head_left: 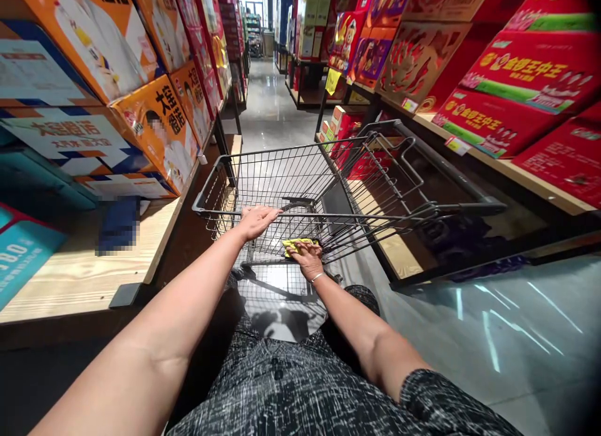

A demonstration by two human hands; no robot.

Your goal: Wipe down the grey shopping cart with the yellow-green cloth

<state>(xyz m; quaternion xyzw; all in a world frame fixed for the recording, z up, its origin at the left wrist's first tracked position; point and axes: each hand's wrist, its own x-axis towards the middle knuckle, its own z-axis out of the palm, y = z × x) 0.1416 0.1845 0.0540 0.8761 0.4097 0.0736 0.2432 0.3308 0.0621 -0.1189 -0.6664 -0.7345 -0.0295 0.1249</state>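
A black wire shopping cart [366, 220] stands crosswise in front of me, its handle end to the right. On the near top rim lies my left hand [258, 222], closed over the bar with its fingers pointing right. Lower down on the near side, my right hand [307, 258] presses a yellow cloth [295, 243] against the wires. The palm hides part of the cloth. Through the mesh, the cart's inside shows no goods.
At left, a wooden shelf [154, 236] carries orange boxes [159, 123] and a dark blue item [118, 226]. Red gift boxes [516, 67] fill the right shelf [521, 170]. The grey floor [270, 92] of the aisle runs away ahead.
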